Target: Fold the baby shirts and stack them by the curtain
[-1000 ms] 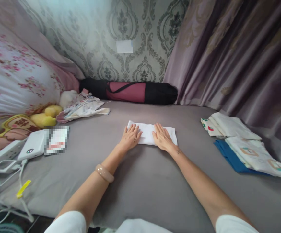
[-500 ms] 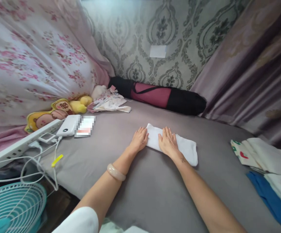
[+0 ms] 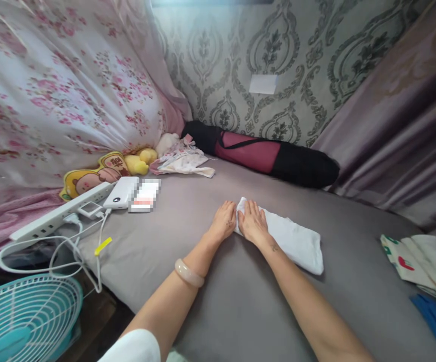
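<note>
A white folded cloth lies as a long flat strip on the grey bed sheet. Flat across its left part rests my right hand, fingers stretched out and pointing away from me. My left hand is at the cloth's left end, its fingers extended and its side against or very near the edge; the exact contact is hard to see. The two hands are almost side by side. Neither one grips the cloth.
Folded clothes lie at the right. On the left are a power strip with cables, a white power bank, plush toys and a teal fan. A long black and maroon bag lies along the wall.
My right hand has slid left along the cloth, from its middle toward its left end, closer to my left hand. The whole view has shifted a little. My left hand stays at the left end.
</note>
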`<state>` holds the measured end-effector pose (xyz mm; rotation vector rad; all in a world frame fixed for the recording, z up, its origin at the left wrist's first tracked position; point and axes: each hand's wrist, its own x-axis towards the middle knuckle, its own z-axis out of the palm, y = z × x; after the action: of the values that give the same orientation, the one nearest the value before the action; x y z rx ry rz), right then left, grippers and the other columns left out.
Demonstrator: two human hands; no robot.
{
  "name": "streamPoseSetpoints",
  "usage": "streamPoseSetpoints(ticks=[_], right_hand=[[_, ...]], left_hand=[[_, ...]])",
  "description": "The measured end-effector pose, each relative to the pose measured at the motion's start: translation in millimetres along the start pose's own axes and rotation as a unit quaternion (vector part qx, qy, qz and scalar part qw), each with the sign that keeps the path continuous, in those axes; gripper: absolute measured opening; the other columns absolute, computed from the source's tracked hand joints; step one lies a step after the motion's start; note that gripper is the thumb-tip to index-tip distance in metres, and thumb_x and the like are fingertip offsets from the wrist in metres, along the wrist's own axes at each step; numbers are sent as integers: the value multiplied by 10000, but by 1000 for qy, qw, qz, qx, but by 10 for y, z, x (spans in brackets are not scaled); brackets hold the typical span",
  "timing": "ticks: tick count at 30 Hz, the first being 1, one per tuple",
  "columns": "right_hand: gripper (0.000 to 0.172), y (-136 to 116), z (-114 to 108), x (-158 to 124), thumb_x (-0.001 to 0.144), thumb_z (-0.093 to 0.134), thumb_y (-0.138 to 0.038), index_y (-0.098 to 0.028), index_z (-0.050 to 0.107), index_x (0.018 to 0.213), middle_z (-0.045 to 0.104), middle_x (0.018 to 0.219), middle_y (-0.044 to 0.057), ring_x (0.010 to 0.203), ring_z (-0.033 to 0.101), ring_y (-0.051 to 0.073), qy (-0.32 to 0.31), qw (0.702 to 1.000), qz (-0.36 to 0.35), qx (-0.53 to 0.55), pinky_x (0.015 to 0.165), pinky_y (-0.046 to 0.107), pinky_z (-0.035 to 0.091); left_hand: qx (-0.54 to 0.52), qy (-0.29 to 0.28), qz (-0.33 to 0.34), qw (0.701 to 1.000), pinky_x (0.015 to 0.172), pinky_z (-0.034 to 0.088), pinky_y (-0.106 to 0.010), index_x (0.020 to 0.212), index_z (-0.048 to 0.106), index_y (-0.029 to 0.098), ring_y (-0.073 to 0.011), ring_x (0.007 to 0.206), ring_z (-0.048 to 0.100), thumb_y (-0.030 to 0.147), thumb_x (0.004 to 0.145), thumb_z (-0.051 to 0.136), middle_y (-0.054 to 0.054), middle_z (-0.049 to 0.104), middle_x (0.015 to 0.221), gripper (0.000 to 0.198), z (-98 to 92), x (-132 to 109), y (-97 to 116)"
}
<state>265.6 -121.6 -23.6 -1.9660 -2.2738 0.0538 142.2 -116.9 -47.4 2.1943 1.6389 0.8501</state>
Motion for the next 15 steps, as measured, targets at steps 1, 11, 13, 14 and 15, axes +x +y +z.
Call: streamPoseSetpoints(ticks=[1,11,13,14,15], right_hand=[[632,-47,-9,29,982,178,-365,6,281,1483,249,1559,191,1447,203,296,8,1000,-5,1,1156,470,171],[610,-236,113,192,978,212,-350,-17,295,1482,230,1573,159,1462,155,271,-48,998,-1,42,1171,472,119],[589,-193,66,200,971,232,-316,-15,321,1468,270,1558,166,1453,198,253,-37,995,-8,94,1173,439,143],[577,-144,22,199,967,231,-296,-15,335,1460,304,1544,171,1442,238,237,-24,991,-6,133,1169,410,175],[565,-68,-35,191,962,235,-280,-17,352,1449,343,1525,175,1422,292,221,-5,985,1,174,1158,378,218]], left_hand=[[-7,9,-5,1000,1127,354,-396,1280,513,126,-212,1344,437,212,966,283,-132,549,1370,400,-18,8,-6],[-88,84,-75,990,1066,418,-373,1259,517,76,-219,1214,546,101,890,327,-174,599,1269,415,-105,55,-33],[-97,92,-54,990,1052,426,-369,1238,532,93,-215,1189,561,97,892,331,-165,614,1239,401,-80,56,-46],[-99,96,-41,990,1051,425,-368,1230,538,96,-213,1183,564,95,895,326,-165,619,1228,396,-73,54,-53],[-101,99,-29,990,1050,423,-369,1221,544,95,-214,1178,566,91,898,321,-168,621,1219,393,-71,51,-60]])
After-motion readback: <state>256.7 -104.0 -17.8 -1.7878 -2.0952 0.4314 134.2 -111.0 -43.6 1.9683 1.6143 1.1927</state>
